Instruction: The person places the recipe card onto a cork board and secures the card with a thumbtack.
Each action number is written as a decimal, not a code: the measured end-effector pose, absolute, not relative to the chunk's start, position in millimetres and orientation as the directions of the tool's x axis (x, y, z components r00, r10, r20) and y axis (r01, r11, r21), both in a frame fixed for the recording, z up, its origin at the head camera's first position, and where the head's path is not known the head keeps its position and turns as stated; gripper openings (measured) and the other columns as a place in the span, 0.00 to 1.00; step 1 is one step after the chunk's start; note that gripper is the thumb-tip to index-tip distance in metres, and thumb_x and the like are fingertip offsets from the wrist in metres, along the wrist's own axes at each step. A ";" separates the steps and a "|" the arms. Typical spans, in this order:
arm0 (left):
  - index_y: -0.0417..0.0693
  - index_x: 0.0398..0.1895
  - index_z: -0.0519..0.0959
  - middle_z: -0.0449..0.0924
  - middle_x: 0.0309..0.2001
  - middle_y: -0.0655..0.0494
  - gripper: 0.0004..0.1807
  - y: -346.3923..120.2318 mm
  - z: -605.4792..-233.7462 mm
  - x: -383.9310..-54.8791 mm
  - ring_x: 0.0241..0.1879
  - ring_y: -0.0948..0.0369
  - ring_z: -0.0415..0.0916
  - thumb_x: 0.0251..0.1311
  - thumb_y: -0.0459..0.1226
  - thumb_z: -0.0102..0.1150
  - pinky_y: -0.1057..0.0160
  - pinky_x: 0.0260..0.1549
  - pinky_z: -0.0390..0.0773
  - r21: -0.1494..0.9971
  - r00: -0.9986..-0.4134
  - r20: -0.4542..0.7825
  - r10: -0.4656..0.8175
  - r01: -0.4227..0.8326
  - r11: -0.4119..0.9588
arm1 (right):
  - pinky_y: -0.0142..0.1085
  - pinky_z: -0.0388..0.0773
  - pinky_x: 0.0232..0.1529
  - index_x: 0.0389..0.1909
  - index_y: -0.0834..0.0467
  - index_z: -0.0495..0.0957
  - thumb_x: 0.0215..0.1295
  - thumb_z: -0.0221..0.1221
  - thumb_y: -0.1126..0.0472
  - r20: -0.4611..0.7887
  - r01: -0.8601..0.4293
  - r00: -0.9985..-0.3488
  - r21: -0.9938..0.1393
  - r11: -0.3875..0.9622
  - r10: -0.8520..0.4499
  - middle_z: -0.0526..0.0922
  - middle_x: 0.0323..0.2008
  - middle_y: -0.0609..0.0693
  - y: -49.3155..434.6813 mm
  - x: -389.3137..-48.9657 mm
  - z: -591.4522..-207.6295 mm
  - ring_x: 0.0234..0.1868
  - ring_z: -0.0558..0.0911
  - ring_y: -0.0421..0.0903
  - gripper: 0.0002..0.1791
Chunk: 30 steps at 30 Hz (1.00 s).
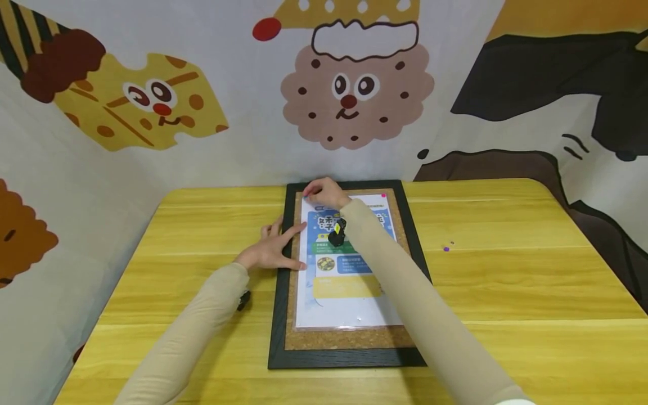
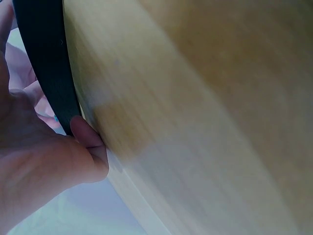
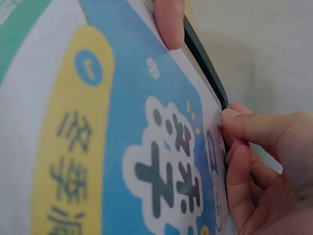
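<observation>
A poster (image 1: 344, 312) in a clear sleeve lies on a cork board (image 1: 349, 340) with a black frame (image 1: 349, 358). At the poster's top left corner my right hand (image 1: 328, 193) pinches a push pin, its thin needle (image 3: 215, 116) pointing at the sheet in the right wrist view. My left hand (image 1: 270, 247) spreads its fingers across the frame's left side, with thumb and a fingertip on the poster's left edge. In the left wrist view that hand (image 2: 44, 156) lies against the black frame. A pink push pin (image 1: 383, 195) sits in the poster's top right corner.
A purple push pin (image 1: 446, 248) and another small pin (image 1: 452, 243) lie on the wooden table (image 1: 506, 281) right of the board. Behind the table hangs a cloth (image 1: 243, 157) printed with cartoon food, close to the board's top edge.
</observation>
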<state>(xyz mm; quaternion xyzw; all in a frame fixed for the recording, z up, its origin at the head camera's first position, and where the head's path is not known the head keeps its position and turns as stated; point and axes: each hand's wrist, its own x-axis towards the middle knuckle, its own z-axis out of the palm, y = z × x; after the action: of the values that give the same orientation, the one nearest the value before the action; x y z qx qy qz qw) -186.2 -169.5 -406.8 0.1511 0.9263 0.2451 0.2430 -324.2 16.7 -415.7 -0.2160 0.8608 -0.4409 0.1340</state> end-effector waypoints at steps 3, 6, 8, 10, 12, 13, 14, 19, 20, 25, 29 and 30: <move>0.64 0.78 0.44 0.20 0.74 0.38 0.56 -168.7 -407.0 -186.1 0.68 0.38 0.31 0.51 0.59 0.68 0.31 0.55 0.57 0.529 -0.835 -0.376 0.401 0.162 0.833 | 0.38 0.72 0.46 0.44 0.62 0.83 0.66 0.59 0.68 -0.041 -0.258 -0.868 -0.814 0.520 -0.495 0.82 0.42 0.55 16.5 -324.1 -415.4 0.43 0.77 0.49 0.08; 0.64 0.78 0.44 0.20 0.74 0.37 0.56 -168.2 -407.4 -186.2 0.67 0.37 0.31 0.51 0.59 0.68 0.31 0.55 0.56 0.530 -0.834 -0.376 0.405 0.164 0.832 | 0.37 0.72 0.44 0.44 0.63 0.83 0.66 0.59 0.68 -0.037 -0.269 -0.863 -0.810 0.521 -0.503 0.82 0.42 0.55 16.2 -324.0 -415.2 0.41 0.77 0.49 0.08; 0.64 0.78 0.44 0.20 0.74 0.38 0.56 -168.2 -407.4 -186.3 0.67 0.37 0.31 0.51 0.59 0.68 0.31 0.55 0.57 0.528 -0.834 -0.377 0.403 0.164 0.833 | 0.37 0.73 0.43 0.44 0.63 0.83 0.66 0.59 0.67 -0.037 -0.274 -0.861 -0.808 0.523 -0.508 0.82 0.41 0.55 15.9 -324.0 -415.1 0.40 0.78 0.49 0.08; 0.64 0.78 0.44 0.20 0.74 0.37 0.56 -168.6 -407.5 -186.3 0.67 0.37 0.31 0.51 0.59 0.68 0.31 0.55 0.57 0.525 -0.835 -0.375 0.402 0.165 0.835 | 0.37 0.73 0.43 0.44 0.63 0.83 0.66 0.59 0.67 -0.042 -0.269 -0.861 -0.809 0.523 -0.508 0.82 0.41 0.55 15.5 -323.8 -414.8 0.40 0.78 0.49 0.08; 0.64 0.78 0.44 0.20 0.74 0.37 0.56 -168.9 -407.3 -186.5 0.67 0.37 0.31 0.51 0.59 0.68 0.31 0.55 0.58 0.522 -0.836 -0.376 0.400 0.165 0.837 | 0.37 0.73 0.43 0.44 0.63 0.83 0.66 0.60 0.66 -0.043 -0.267 -0.862 -0.809 0.524 -0.506 0.82 0.41 0.55 15.2 -323.5 -414.2 0.40 0.78 0.48 0.08; 0.64 0.78 0.44 0.20 0.74 0.37 0.56 -169.1 -407.2 -186.5 0.67 0.37 0.31 0.51 0.59 0.68 0.31 0.55 0.58 0.522 -0.836 -0.377 0.399 0.164 0.837 | 0.37 0.73 0.44 0.44 0.63 0.83 0.66 0.60 0.66 -0.041 -0.268 -0.862 -0.810 0.522 -0.505 0.83 0.42 0.55 14.9 -323.3 -414.0 0.41 0.78 0.48 0.08; 0.64 0.78 0.44 0.20 0.74 0.37 0.56 -169.2 -407.1 -186.6 0.67 0.37 0.31 0.51 0.59 0.68 0.31 0.55 0.58 0.522 -0.835 -0.378 0.400 0.165 0.837 | 0.37 0.73 0.44 0.44 0.63 0.83 0.66 0.60 0.66 -0.040 -0.266 -0.863 -0.811 0.521 -0.503 0.83 0.42 0.55 14.7 -323.2 -413.8 0.41 0.78 0.48 0.08; 0.64 0.78 0.43 0.19 0.74 0.37 0.56 -169.0 -406.0 -187.0 0.67 0.37 0.30 0.51 0.59 0.67 0.31 0.55 0.58 0.523 -0.832 -0.380 0.405 0.168 0.835 | 0.36 0.72 0.46 0.42 0.62 0.84 0.66 0.60 0.66 -0.020 -0.269 -0.878 -0.805 0.528 -0.479 0.84 0.42 0.54 13.6 -325.2 -416.3 0.43 0.78 0.47 0.08; 0.64 0.78 0.43 0.19 0.74 0.37 0.56 -168.8 -405.8 -187.1 0.67 0.37 0.30 0.52 0.59 0.67 0.31 0.55 0.58 0.524 -0.831 -0.381 0.406 0.168 0.835 | 0.36 0.72 0.46 0.42 0.62 0.84 0.66 0.60 0.66 -0.018 -0.267 -0.882 -0.803 0.532 -0.471 0.83 0.42 0.54 13.5 -325.5 -416.9 0.43 0.78 0.47 0.08; 0.64 0.78 0.43 0.19 0.73 0.37 0.56 -169.1 -406.0 -187.4 0.67 0.36 0.30 0.52 0.59 0.67 0.31 0.55 0.57 0.522 -0.830 -0.380 0.408 0.173 0.836 | 0.37 0.71 0.45 0.41 0.61 0.83 0.66 0.60 0.66 -0.004 -0.276 -0.891 -0.790 0.547 -0.455 0.82 0.39 0.53 12.2 -325.9 -419.6 0.41 0.77 0.47 0.06; 0.63 0.78 0.43 0.20 0.73 0.36 0.56 -169.3 -407.0 -187.5 0.67 0.36 0.30 0.51 0.59 0.67 0.30 0.55 0.56 0.526 -0.833 -0.373 0.409 0.173 0.833 | 0.37 0.71 0.44 0.40 0.61 0.83 0.65 0.60 0.67 0.014 -0.302 -0.889 -0.769 0.563 -0.458 0.82 0.37 0.53 11.2 -325.8 -420.1 0.39 0.77 0.47 0.05; 0.63 0.78 0.44 0.20 0.74 0.36 0.56 -169.1 -407.1 -187.4 0.67 0.36 0.30 0.51 0.59 0.67 0.30 0.55 0.56 0.527 -0.833 -0.375 0.407 0.170 0.833 | 0.36 0.71 0.44 0.39 0.61 0.83 0.65 0.61 0.67 0.017 -0.306 -0.889 -0.765 0.567 -0.457 0.82 0.37 0.52 11.1 -325.7 -420.1 0.38 0.77 0.47 0.05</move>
<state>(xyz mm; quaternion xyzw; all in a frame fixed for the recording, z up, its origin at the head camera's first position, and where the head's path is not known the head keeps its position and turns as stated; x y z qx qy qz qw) -187.4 -169.1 -407.1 0.1558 0.9257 0.2437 0.2437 -325.7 11.1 -420.1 -0.2167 0.8805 -0.4116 0.0916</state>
